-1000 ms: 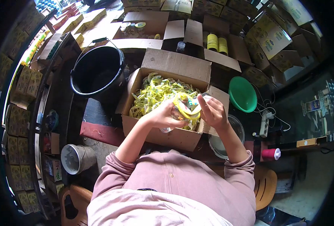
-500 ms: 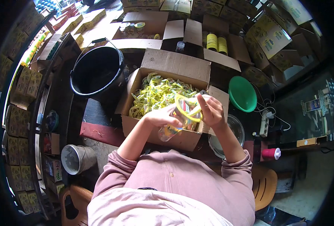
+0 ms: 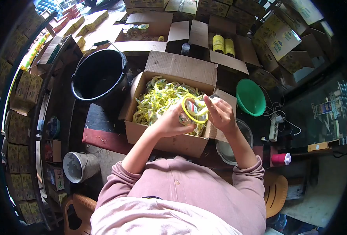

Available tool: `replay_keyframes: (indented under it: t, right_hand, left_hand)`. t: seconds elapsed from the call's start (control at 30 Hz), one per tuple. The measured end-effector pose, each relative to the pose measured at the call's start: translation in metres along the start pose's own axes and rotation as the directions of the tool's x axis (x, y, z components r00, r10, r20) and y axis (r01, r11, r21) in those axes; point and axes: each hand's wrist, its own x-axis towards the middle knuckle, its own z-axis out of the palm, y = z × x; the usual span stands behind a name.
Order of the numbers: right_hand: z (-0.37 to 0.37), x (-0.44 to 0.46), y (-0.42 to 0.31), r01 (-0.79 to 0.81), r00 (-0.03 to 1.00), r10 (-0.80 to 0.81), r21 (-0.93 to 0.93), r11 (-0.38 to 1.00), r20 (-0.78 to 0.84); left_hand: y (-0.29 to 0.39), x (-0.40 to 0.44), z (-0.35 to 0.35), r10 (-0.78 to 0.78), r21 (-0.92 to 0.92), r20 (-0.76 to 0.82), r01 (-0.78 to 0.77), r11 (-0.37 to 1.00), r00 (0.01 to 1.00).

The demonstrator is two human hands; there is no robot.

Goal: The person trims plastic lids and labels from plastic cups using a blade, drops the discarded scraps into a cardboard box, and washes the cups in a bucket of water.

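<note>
My left hand (image 3: 171, 121) is wrapped round a clear plastic cup (image 3: 190, 116) with a yellow rim, tilted so that its top faces up and to the right. My right hand (image 3: 222, 116) is at the right side of that rim, fingers bent together on a pale yellow strip (image 3: 202, 112) there; its fingertips are partly hidden. Both hands are above the near right part of an open cardboard box (image 3: 161, 141). Inside the box lies a heap of yellow and clear plastic strips (image 3: 163, 98).
A black bucket (image 3: 77, 84) stands left of the box, a grey bucket (image 3: 91, 166) below it. On the right are a green basin (image 3: 240, 88), a clear bowl (image 3: 224, 150), a power strip (image 3: 274, 131) and a pink spool (image 3: 280, 159). Behind, an open carton holds yellow rolls (image 3: 219, 44).
The cup has turned in my left hand, its top now facing me more and its lower part hidden. My right hand stays at the rim. The view has shifted slightly.
</note>
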Motion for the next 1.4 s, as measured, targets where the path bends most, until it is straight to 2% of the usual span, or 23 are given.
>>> replay_keyframes:
  t: [0.07, 0.2, 0.3, 0.4, 0.5, 0.6, 0.7, 0.9, 1.1, 1.2, 1.23, 1.33, 1.4]
  right_hand:
    - [-0.001, -0.001, -0.001, 0.018, 1.0, -0.018, 0.014, 1.0, 0.003]
    - [-0.002, 0.0, -0.002, 0.053, 0.999, -0.053, 0.048, 0.997, -0.013]
    - [-0.002, 0.002, -0.005, 0.075, 0.997, -0.073, 0.066, 0.995, -0.024]
    - [-0.002, 0.001, -0.006, 0.092, 0.995, -0.09, 0.061, 0.994, -0.038]
    - [-0.002, 0.002, -0.006, 0.104, 0.994, -0.101, 0.064, 0.993, -0.045]
    - [-0.003, 0.003, -0.006, 0.106, 0.994, -0.103, 0.083, 0.991, -0.047]
    - [-0.001, 0.004, -0.007, 0.107, 0.993, -0.101, 0.115, 0.988, -0.056]
    - [0.001, 0.004, -0.008, 0.107, 0.993, -0.1, 0.13, 0.986, -0.056]
    - [0.001, 0.006, -0.011, 0.097, 0.995, -0.089, 0.155, 0.983, -0.054]
    - [-0.001, 0.012, -0.014, 0.1, 0.994, -0.092, 0.184, 0.978, -0.053]
    - [-0.001, 0.014, -0.015, 0.103, 0.994, -0.094, 0.192, 0.976, -0.054]
    - [0.0, 0.019, -0.015, 0.125, 0.988, -0.106, 0.176, 0.976, -0.11]
    - [0.001, 0.021, -0.013, 0.134, 0.986, -0.113, 0.181, 0.974, -0.122]
  left_hand:
    - [0.001, 0.001, -0.003, 0.078, -0.116, 0.057, -0.071, 0.991, 0.995]
    - [-0.01, 0.001, -0.006, 0.075, -0.158, 0.17, -0.048, 0.986, 0.983]
    - [-0.015, 0.001, -0.01, 0.107, -0.258, 0.225, -0.047, 0.965, 0.969]
    - [-0.009, 0.001, -0.017, -0.053, -0.411, 0.392, 0.226, 0.883, 0.919]
    - [-0.009, 0.004, -0.02, -0.062, -0.507, 0.524, 0.37, 0.778, 0.849]
    - [-0.014, 0.004, -0.016, -0.02, -0.574, 0.498, 0.347, 0.742, 0.867]
    - [-0.021, 0.006, -0.019, -0.032, -0.533, 0.575, 0.403, 0.744, 0.818]
    - [-0.02, 0.007, -0.022, 0.013, -0.59, 0.597, 0.428, 0.685, 0.802]
    - [-0.009, 0.007, -0.023, 0.136, -0.676, 0.621, 0.44, 0.592, 0.771]
    - [-0.017, 0.007, -0.018, 0.251, -0.69, 0.68, 0.485, 0.537, 0.689]
    - [-0.015, 0.004, -0.014, 0.223, -0.665, 0.697, 0.496, 0.559, 0.682]
    - [-0.017, 0.0, -0.002, 0.325, -0.786, 0.618, 0.547, 0.288, 0.716]
    - [-0.018, 0.0, -0.002, 0.328, -0.788, 0.615, 0.551, 0.274, 0.717]
